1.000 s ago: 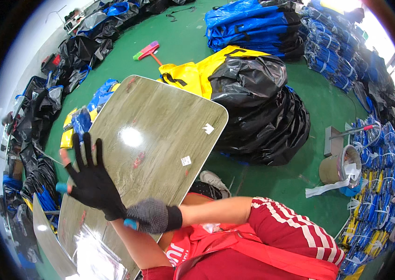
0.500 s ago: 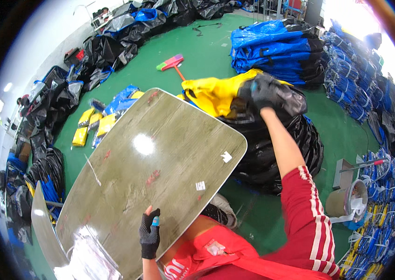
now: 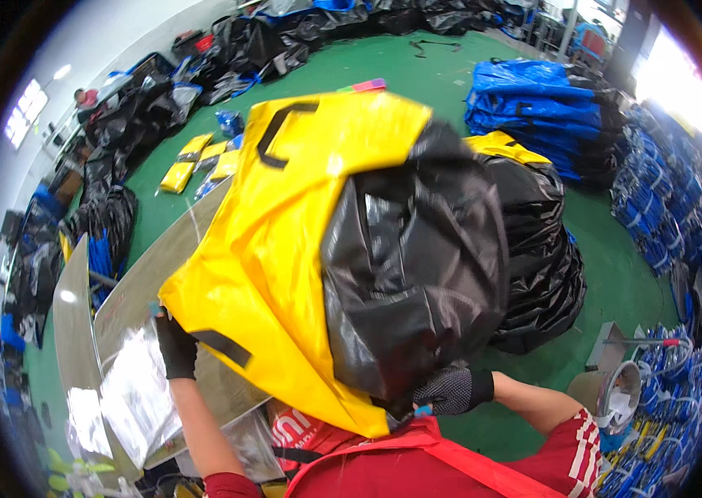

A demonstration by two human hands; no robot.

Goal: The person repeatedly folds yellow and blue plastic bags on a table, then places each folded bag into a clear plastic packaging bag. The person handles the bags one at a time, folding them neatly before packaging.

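Yellow-black bag (image 3: 326, 249): pulled from black pile (image 3: 538, 257), held over wood-grain tabletop (image 3: 156, 270).
Left hand (image 3: 175, 344): gripping yellow corner (image 3: 189, 297).
Right hand (image 3: 455, 392): clutching lower edge (image 3: 397, 398).
Black folds (image 3: 409, 282): may sag through loose right-hand grip.

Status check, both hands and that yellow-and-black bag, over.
Left hand gripping yellow-and-black bag at a yellow corner. Right hand gripping its near edge. Bag hides much of the tabletop.

Yellow-and-black bag (image 3: 330, 249) now off the pile (image 3: 540, 266), over the table (image 3: 150, 278)
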